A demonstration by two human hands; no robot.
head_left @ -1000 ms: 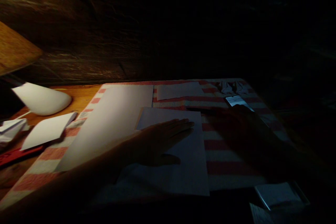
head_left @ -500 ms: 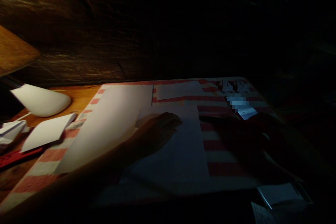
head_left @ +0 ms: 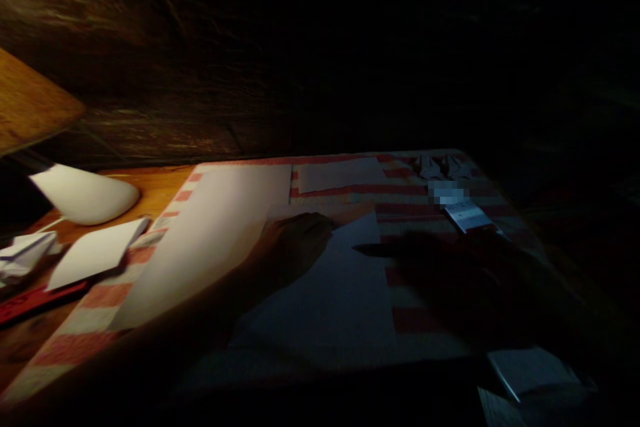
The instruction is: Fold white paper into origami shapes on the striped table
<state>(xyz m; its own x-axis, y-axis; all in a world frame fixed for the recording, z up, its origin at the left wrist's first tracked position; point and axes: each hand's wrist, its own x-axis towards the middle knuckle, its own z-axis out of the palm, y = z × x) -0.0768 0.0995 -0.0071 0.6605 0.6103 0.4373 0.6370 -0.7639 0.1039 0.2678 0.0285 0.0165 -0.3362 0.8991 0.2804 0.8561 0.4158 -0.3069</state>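
Note:
A white sheet of paper [head_left: 320, 300] lies on a red-and-white striped cloth [head_left: 107, 295]. My left hand [head_left: 297, 240] rests on its upper left part, fingers bent down against the paper and nothing visible in them. Deep shadow covers my right hand [head_left: 445, 267], to the right of the sheet. From it a slim dark pointed tool [head_left: 375, 250] reaches left over the sheet's right edge; its exact kind is not clear. Along the sheet's top right runs a slanting bright-dark line, a fold or a shadow edge, I cannot tell which.
Another large sheet [head_left: 215, 233] lies at left, a smaller one [head_left: 340, 175] behind. Folded paper shapes [head_left: 443, 167] and a lit, partly blurred packet [head_left: 467, 215] are at right. A lamp [head_left: 85, 193], white pad [head_left: 97, 253] and red object [head_left: 43, 302] stand left; a dark wall rises behind.
My left hand has shifted slightly left, its fingers more bent. My right hand has brought the dark tool left and a little nearer, so its tip now lies over the sheet.

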